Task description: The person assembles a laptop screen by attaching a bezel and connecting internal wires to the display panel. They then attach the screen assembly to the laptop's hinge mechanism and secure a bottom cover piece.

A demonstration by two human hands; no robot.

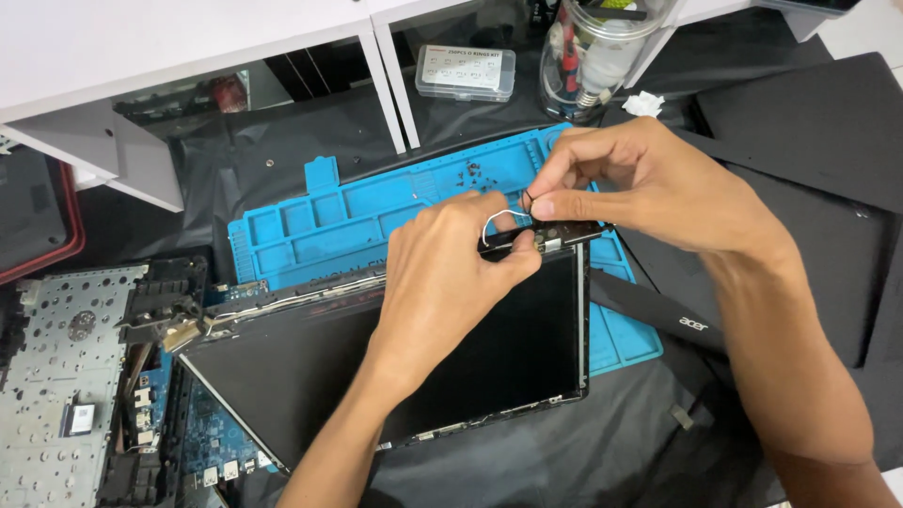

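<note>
Jar (602, 52): tools inside | left hand (451, 273) grip clamped on panel (395, 357) | right hand (649, 183) pinching wire (503, 218)

2 bare forearms in view, left hand (442, 273) & right hand (649, 188) bare, no gloves, no rings, no watch or wristband, no sleeves visible up to frame edge, short nails
</note>
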